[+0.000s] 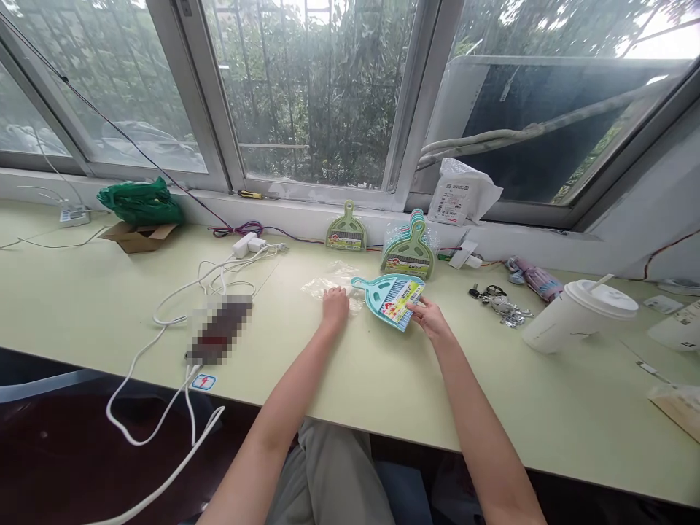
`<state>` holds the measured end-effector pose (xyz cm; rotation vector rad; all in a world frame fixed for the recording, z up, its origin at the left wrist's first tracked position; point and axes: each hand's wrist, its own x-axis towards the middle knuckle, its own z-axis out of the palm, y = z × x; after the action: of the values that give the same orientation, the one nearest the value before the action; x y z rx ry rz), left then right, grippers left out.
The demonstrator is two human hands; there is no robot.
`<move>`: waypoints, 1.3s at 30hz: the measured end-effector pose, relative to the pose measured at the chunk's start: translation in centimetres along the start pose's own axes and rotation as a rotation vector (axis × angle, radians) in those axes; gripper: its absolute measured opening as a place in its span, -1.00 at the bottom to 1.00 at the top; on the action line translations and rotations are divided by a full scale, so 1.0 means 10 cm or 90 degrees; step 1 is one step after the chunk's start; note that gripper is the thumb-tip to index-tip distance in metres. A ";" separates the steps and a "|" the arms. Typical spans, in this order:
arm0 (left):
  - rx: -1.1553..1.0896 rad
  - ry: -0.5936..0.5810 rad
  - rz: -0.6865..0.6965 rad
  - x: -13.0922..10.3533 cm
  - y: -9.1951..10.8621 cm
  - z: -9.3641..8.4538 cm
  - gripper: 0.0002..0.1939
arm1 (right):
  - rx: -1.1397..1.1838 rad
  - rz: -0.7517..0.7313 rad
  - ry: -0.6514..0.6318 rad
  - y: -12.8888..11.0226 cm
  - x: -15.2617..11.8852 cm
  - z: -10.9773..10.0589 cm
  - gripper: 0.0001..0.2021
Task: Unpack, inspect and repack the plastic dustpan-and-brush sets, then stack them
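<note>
A teal mini dustpan (377,295) with a blue-bristled brush and a printed label tilts above the table, its looped handle pointing left. My right hand (430,319) pinches its wide end at the lower right. A clear plastic bag (314,286) lies crumpled on the table to the left of the dustpan. Over the bag's front edge, my left hand (335,306) has its fingers curled on the thin plastic. Behind stand a row of dustpan sets (410,248), a green one foremost, and a single green dustpan set (346,232) against the sill.
On the left are white cables (164,328), a blurred-out phone-like device (222,332), a small cardboard box (136,237) and a green plastic bag (141,202). Keys (500,302), a white lidded cup (574,317) and a tissue pack (459,193) are on the right.
</note>
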<state>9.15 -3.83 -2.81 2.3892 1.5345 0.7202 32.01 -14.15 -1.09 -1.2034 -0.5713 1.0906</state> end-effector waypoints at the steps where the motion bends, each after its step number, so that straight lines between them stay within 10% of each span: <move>1: -0.007 0.011 -0.012 0.02 -0.04 -0.02 -0.69 | -0.012 0.008 -0.015 -0.01 -0.01 -0.01 -0.57; 11: -0.034 0.034 -0.057 0.07 -0.07 -0.13 -0.59 | 0.033 -0.013 0.053 0.11 -0.06 0.19 -0.66; 21: -0.182 0.118 0.219 -0.01 0.07 -0.21 -0.72 | 0.054 -0.008 -0.030 0.22 -0.16 0.45 -0.74; 28: -0.340 0.371 -0.143 -0.02 0.16 -0.39 -0.17 | 0.114 -0.088 -0.013 0.24 -0.18 0.49 -0.67; 34: -0.820 -0.088 -0.132 0.08 0.06 -0.25 -0.44 | 0.126 -0.091 -0.037 0.22 -0.23 0.57 -0.61; 39: -0.983 -0.300 -0.078 -0.02 0.20 -0.16 -0.50 | 0.127 -0.114 0.002 0.22 -0.28 0.62 -0.59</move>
<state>9.89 -5.03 -0.64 1.1099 0.4636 0.7663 24.85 -13.89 -0.70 -0.9619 -0.5426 0.9690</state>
